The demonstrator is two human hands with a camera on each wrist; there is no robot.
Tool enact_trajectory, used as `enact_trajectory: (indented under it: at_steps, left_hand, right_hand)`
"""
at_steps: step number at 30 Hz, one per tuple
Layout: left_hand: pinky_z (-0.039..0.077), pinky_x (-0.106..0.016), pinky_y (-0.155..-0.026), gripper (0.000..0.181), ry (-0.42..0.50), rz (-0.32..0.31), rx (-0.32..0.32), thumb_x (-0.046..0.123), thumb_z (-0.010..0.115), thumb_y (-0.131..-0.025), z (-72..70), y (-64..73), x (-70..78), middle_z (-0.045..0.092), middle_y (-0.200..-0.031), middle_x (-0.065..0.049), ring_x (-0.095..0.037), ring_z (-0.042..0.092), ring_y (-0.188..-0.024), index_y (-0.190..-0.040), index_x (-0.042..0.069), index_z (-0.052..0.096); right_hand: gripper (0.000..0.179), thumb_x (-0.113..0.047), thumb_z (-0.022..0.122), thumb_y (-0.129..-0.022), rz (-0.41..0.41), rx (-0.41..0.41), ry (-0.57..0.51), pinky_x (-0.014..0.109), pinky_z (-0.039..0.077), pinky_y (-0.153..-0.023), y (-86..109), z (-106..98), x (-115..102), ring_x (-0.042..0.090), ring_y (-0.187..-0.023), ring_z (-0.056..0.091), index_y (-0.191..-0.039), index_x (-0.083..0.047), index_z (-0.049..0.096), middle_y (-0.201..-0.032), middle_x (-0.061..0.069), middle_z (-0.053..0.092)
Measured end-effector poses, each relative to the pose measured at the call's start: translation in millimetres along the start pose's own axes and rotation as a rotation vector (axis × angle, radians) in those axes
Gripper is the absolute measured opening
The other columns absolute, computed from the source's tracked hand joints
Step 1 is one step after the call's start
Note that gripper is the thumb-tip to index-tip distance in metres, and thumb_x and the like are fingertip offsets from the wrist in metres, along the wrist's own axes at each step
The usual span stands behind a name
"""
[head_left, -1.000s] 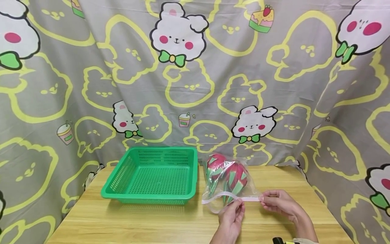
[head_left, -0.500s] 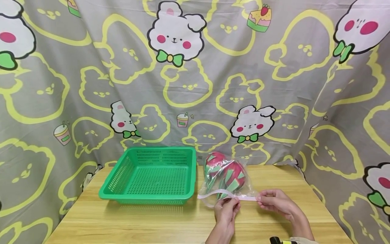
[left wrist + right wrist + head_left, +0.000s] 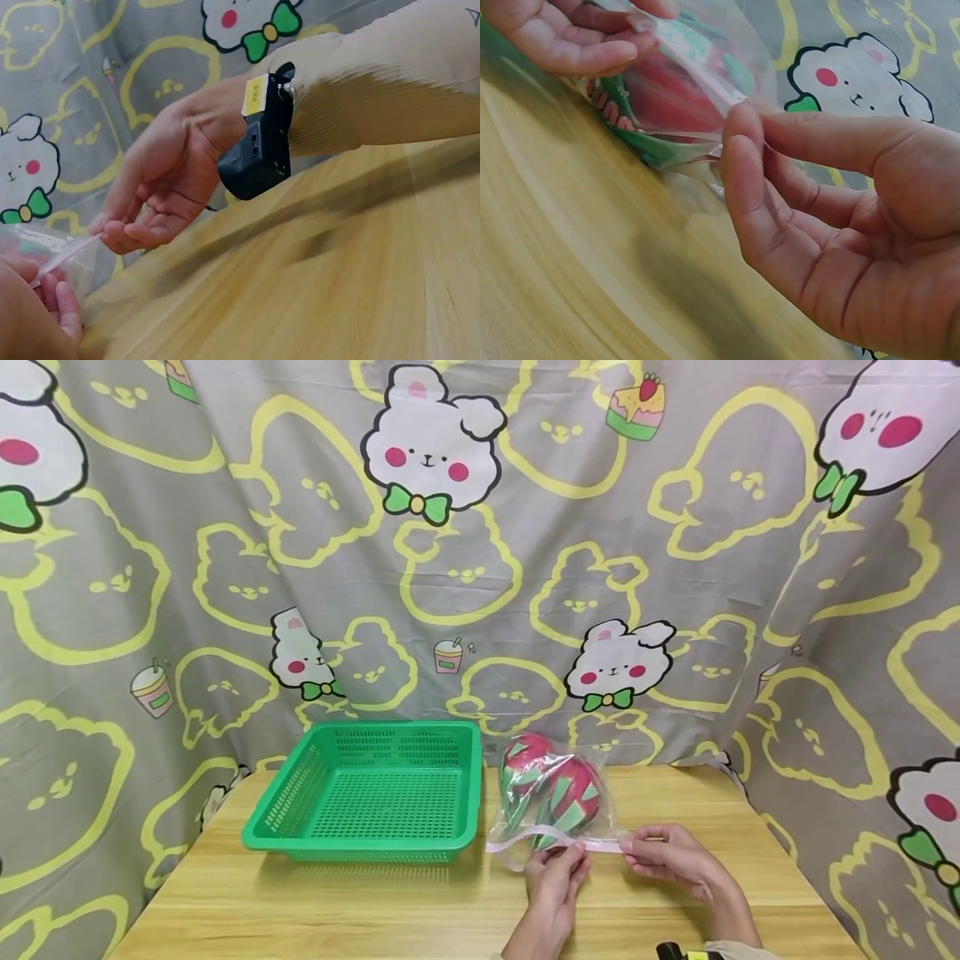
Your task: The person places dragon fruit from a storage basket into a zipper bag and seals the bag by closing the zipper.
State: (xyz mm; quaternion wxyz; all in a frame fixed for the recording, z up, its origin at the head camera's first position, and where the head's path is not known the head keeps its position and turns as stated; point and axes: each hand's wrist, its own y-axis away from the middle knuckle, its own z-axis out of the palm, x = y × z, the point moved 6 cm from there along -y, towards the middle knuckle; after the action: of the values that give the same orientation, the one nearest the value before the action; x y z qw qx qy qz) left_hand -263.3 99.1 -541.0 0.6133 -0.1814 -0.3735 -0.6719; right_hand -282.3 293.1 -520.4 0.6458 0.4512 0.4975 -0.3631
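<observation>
A clear plastic zip bag [image 3: 604, 817] lies on the wooden table, its pale pink zip strip [image 3: 604, 846] facing the person. Inside are two rounded pink-red things [image 3: 576, 787] with green pointed flaps, looking like dragon fruit. My left hand [image 3: 551, 887] pinches the strip near its middle between thumb and fingers. At the strip's right end, my right hand [image 3: 681, 860] pinches it between thumb and forefinger, as the right wrist view also shows. Between the hands the strip runs straight; left of them it curves and the bag's mouth gapes.
A green plastic basket [image 3: 471, 814] with perforated walls stands left of the bag, with nothing in it. Behind the table [image 3: 375, 914] hangs a grey curtain [image 3: 480, 685] printed with cartoon rabbits. A black wrist camera [image 3: 259, 154] sits on the right wrist.
My right hand has slid slightly left, closer to the left hand, which keeps its pinch on the strip. The loop of the bag's mouth at the left has become smaller. The view has shifted slightly.
</observation>
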Motion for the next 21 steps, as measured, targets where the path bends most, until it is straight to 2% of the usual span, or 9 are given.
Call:
enact_trajectory:
  at_steps: [10,17,21]
  left_hand:
    - [0.059,-0.028,-0.071,0.021,0.007,0.017,0.064,-0.014,0.072,-0.080,-2.1,-2.0,1.9,0.064,-0.081,-0.010,-0.016,0.065,-0.070,-0.095,-0.008,0.058]
    - [0.059,-0.027,-0.066,0.017,0.027,0.062,0.072,-0.017,0.072,-0.077,-8.3,-1.8,7.1,0.068,-0.075,-0.009,-0.014,0.066,-0.066,-0.090,-0.010,0.064]
    - [0.060,-0.027,-0.065,0.016,0.038,0.066,0.085,-0.017,0.073,-0.076,-11.0,0.3,10.8,0.069,-0.074,-0.009,-0.014,0.067,-0.064,-0.089,-0.011,0.066]
  right_hand:
    - [0.006,-0.005,0.066,-0.098,-0.013,-0.024,0.008,0.025,0.059,-0.075,-0.1,1,1,0.010,-0.079,0.070,-0.100,-0.001,0.063,-0.087,0.005,0.072]
    - [0.004,-0.005,0.063,-0.100,-0.015,-0.023,0.002,0.025,0.059,-0.074,-0.2,0,-1,0.010,-0.077,0.070,-0.100,-0.001,0.063,-0.087,0.005,0.072]
    - [0.005,-0.005,0.062,-0.101,-0.023,-0.026,-0.001,0.024,0.059,-0.074,0.5,-1,-1,0.010,-0.077,0.070,-0.099,-0.001,0.064,-0.087,0.005,0.072]
